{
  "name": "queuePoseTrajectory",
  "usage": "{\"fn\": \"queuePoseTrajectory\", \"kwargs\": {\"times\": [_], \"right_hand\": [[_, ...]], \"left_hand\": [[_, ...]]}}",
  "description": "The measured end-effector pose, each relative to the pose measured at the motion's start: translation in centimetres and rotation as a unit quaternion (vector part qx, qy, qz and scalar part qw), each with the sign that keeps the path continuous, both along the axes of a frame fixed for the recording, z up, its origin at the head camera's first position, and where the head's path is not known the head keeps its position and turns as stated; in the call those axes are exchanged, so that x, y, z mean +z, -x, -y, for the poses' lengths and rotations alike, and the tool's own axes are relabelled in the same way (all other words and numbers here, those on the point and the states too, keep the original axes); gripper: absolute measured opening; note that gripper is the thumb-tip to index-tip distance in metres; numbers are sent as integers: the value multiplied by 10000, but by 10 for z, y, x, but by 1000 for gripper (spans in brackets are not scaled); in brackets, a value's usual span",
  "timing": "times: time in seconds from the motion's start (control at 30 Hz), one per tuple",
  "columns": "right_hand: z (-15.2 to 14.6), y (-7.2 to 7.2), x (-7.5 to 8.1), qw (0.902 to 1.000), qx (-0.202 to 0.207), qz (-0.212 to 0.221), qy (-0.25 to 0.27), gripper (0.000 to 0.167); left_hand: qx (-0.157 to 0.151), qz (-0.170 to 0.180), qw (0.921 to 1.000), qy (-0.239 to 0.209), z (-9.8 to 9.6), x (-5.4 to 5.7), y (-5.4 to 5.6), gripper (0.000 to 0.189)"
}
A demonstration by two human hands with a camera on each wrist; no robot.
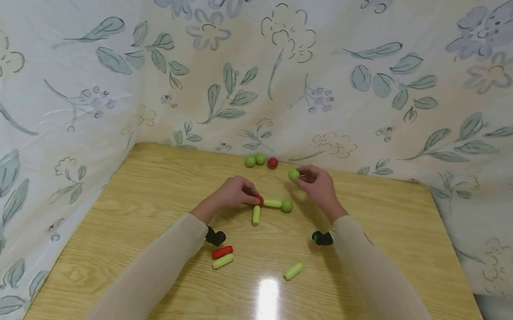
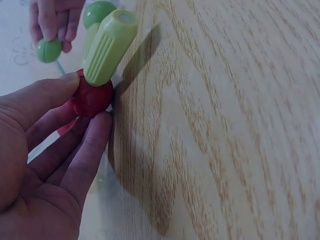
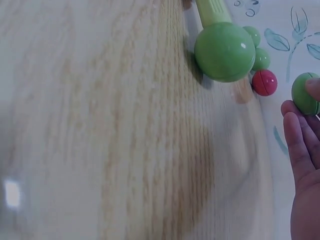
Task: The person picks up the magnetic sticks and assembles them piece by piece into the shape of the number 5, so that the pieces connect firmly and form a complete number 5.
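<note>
1. Head view: red ball (image 2: 95, 99), pinched by our left hand (image 1: 234, 192), seemingly to steady the attached sticks (image 1: 272, 203).
2. Green ball (image 1: 293, 174), pinched by our right hand (image 1: 320, 186) at red's two o'clock, apparently to clear those sticks.

Head view bright, white glare streak (image 1: 267, 316) near the front of the wooden tabletop (image 1: 268, 250); wrist views dimmer, bluish, shadows (image 2: 142, 57) darkening the grain.

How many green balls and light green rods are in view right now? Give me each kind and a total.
Green balls: 4, one of them held in the right hand
Light green rods: 4
Total: 8
</note>
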State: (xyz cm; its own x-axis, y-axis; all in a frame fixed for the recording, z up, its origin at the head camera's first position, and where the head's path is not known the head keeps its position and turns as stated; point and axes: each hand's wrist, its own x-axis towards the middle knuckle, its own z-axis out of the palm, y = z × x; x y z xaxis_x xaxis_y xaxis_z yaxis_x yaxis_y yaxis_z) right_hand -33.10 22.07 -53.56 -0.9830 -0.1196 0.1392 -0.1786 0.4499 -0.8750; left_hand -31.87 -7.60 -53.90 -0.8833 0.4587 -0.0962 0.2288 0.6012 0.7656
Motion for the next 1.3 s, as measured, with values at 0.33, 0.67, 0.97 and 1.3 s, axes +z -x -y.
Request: {"fn": "queuePoseTrajectory", "kwargs": {"times": [0.33,0.67,0.97,1.3], "right_hand": [[6,-12,7,9992,271,-240,138,28],[16,-23,16,9990,376,-232,100,29],[20,-32,18,9980,520,-314,169,30],[21,-49,16,9978,572,-277,169,30]], "left_hand": [[-34,-51,10000,-36,1,1,0,14],[-98,-124,9998,-94,-2,-1,-2,14],[-88,-84,9999,-78,-2,-2,-3,14],[-2,-37,10000,-49,0,0,-7,13]]}}
